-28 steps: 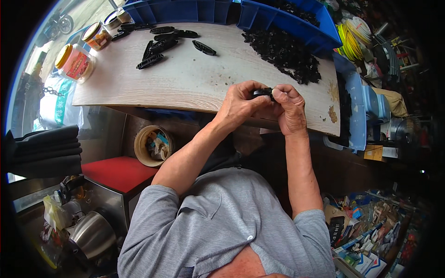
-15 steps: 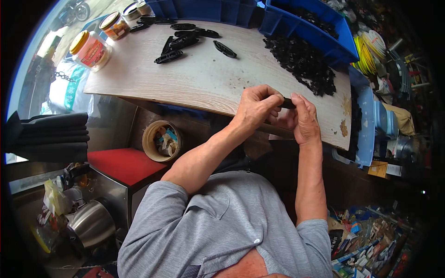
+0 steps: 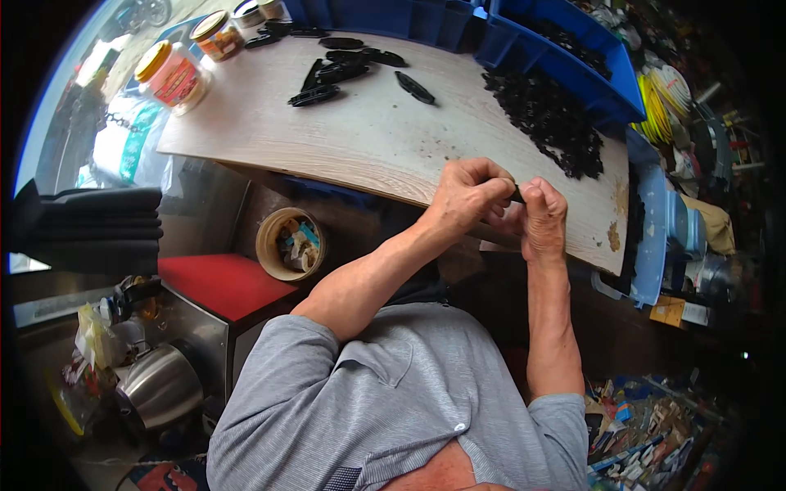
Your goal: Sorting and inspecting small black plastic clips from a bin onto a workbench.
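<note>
My left hand (image 3: 468, 195) and my right hand (image 3: 544, 219) meet over the near edge of the table, both closed, with thumbs and fingers pinching. Between them is a small black plastic part (image 3: 517, 195), mostly covered by the fingers; its full shape is hidden. Further off on the tabletop lies a single long, oval black plastic piece (image 3: 415, 87). To its left, several like pieces form a loose group (image 3: 342, 69). A heap of small black parts (image 3: 550, 123) spreads beyond my right hand.
Blue plastic bins (image 3: 565, 61) stand along the table's (image 3: 246, 123) far side. Jars, one with a yellow lid (image 3: 173, 78), stand at the far left corner. Below the near edge are a bucket of scraps (image 3: 291, 244) and a red-topped cabinet (image 3: 221, 285). Light-blue crates (image 3: 651, 221) stand right.
My hands have drawn closer together, and the fingers now cover more of the black part. The whole view has shifted slightly.
</note>
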`<move>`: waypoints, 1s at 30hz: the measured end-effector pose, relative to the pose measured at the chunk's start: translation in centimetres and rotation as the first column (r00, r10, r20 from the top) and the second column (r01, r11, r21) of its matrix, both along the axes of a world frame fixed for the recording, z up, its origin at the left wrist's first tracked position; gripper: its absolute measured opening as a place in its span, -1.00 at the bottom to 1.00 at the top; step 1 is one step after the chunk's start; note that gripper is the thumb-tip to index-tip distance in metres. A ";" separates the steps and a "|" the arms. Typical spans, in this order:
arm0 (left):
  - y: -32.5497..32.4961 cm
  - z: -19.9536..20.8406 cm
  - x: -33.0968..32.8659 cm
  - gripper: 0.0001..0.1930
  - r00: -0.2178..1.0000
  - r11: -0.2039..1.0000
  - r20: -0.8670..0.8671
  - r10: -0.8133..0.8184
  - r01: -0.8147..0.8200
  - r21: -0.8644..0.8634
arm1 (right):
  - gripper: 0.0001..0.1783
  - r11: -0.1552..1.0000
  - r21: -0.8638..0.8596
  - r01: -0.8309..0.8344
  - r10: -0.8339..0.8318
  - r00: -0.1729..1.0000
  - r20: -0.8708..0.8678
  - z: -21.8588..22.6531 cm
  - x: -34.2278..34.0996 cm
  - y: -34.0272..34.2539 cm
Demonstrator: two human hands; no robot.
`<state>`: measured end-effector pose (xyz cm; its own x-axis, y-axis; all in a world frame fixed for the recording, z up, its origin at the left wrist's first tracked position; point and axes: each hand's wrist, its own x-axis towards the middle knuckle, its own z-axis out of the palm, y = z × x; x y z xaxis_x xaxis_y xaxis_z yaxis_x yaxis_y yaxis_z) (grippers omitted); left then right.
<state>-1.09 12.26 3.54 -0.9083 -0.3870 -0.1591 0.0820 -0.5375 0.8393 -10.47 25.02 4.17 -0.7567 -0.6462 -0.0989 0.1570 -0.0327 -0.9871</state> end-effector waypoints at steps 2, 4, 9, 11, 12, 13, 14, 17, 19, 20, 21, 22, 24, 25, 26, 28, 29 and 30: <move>-0.1 -0.2 0.1 -0.86 1.000 1.000 0.009 0.001 -0.001 0.003 | -0.64 1.000 0.005 -0.010 0.009 1.000 0.017 -0.1 0.0 0.0; -0.2 0.0 0.2 -0.85 1.000 0.999 0.001 -0.025 0.025 0.024 | -0.67 0.999 0.000 -0.040 0.040 0.999 0.028 -0.3 -0.2 0.2; -0.5 -0.3 -0.1 -0.81 0.997 0.997 -0.004 -0.071 0.071 -0.007 | -0.65 1.000 0.024 -0.007 0.005 0.999 0.053 0.9 -0.1 0.3; 0.2 -0.2 -0.4 -0.80 0.998 0.998 -0.017 -0.056 0.055 -0.039 | -0.67 1.000 0.031 0.001 -0.003 0.997 0.072 0.2 -1.2 1.2; 0.4 -0.2 -0.4 -0.78 1.000 0.997 -0.022 -0.022 0.020 -0.069 | -0.67 1.000 0.030 0.006 -0.008 0.998 0.067 0.3 -1.5 1.6; 0.4 -0.3 -0.6 -0.78 0.999 0.997 -0.028 -0.027 0.025 -0.070 | -0.67 0.998 0.037 0.043 -0.047 0.993 0.113 0.4 -1.8 2.0; 0.4 -0.6 -0.9 -0.77 1.000 0.938 -0.003 0.008 -0.008 -0.345 | -0.68 0.996 0.045 0.079 -0.086 0.984 0.157 0.6 -2.2 2.5; 0.4 -0.9 -2.7 -0.76 0.992 0.647 -0.061 0.109 -0.117 -0.753 | -0.54 0.957 0.006 0.290 -0.288 0.948 0.139 0.7 -6.3 5.4; 0.2 -0.9 -4.9 -0.77 0.977 0.455 -0.147 0.155 -0.203 -0.867 | -0.45 0.864 -0.008 0.504 -0.498 0.857 0.133 2.5 -8.8 7.2; 0.3 -0.9 -6.3 -0.77 0.961 0.265 -0.212 0.176 -0.254 -0.930 | -0.49 0.782 -0.015 0.623 -0.611 0.771 0.177 2.8 -10.4 8.3; 0.4 -0.9 -7.8 -0.77 0.943 0.065 -0.279 0.178 -0.295 -0.953 | -0.50 0.679 -0.016 0.734 -0.713 0.665 0.223 3.0 -11.8 9.6; 0.1 -1.0 -9.2 -0.82 0.960 0.065 -0.225 0.164 -0.238 -0.969 | -0.45 0.611 -0.023 0.791 -0.772 0.602 0.204 3.1 -12.3 10.1; -0.8 -2.0 -11.1 -0.83 0.973 -0.032 -0.182 0.144 -0.179 -0.983 | -0.33 0.572 0.040 0.819 -0.811 0.558 0.176 3.2 -12.2 10.8; -1.0 -2.4 -11.6 -0.85 0.983 -0.129 -0.129 0.129 -0.113 -0.985 | -0.36 0.567 0.064 0.821 -0.818 0.552 0.160 3.1 -11.7 10.6; -1.1 -2.9 -11.9 -0.90 0.990 -0.104 -0.042 0.137 -0.028 -0.994 | -0.38 0.618 0.089 0.781 -0.784 0.604 0.146 3.0 -11.1 10.3; -0.5 -2.6 -11.8 -0.90 0.988 -0.133 -0.069 0.135 -0.051 -0.990 | -0.51 0.669 0.133 0.732 -0.744 0.656 0.131 2.0 -10.4 10.4; -0.3 -2.5 -11.7 -0.90 0.985 -0.163 -0.098 0.145 -0.074 -0.984 | -0.51 0.662 0.135 0.737 -0.749 0.649 0.135 1.1 -10.3 10.3; -0.1 -2.4 -11.4 -0.90 0.985 -0.163 -0.096 0.141 -0.072 -0.984 | -0.56 0.734 0.116 0.670 -0.680 0.723 0.127 0.4 -10.0 10.0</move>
